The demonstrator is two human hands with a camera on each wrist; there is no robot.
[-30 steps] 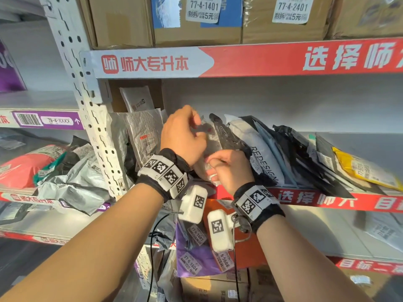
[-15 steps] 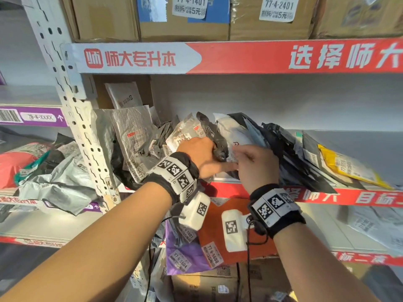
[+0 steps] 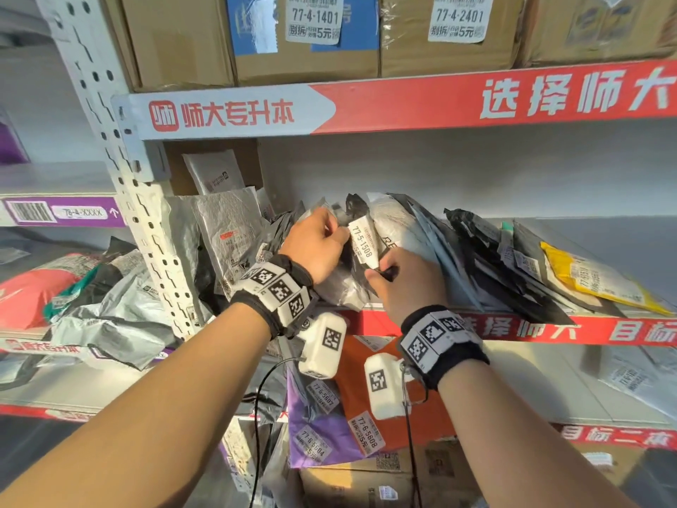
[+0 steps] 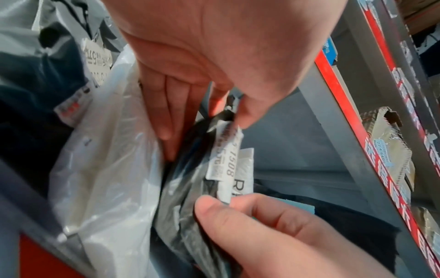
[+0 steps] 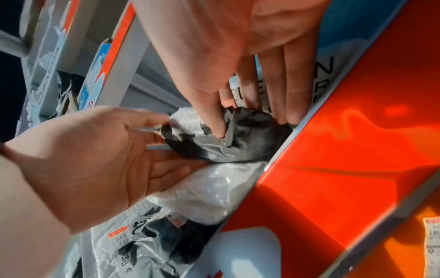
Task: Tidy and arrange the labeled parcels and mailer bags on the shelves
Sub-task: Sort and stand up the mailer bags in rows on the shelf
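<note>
A metal shelving rack (image 3: 121,170) with red banner strips along its shelf edges is filling the view, its upper and right parts running out of frame. Cardboard boxes (image 3: 307,38) are sitting on the top shelf, their tops cut off. On the middle shelf (image 3: 604,232) a row of mailer bags (image 3: 487,258) is leaning rightward, most labels too small to read. Near the left end, a black mailer bag (image 4: 188,190) labeled 77-5-1508 is standing between a white bag (image 4: 107,169) and a pale bag printed with large letters, its lower part hidden. The left hand (image 3: 315,247) is pinching its top edge between thumb and fingers; the right hand (image 3: 410,284) is gripping its lower end, thumb pressing the label.
</note>
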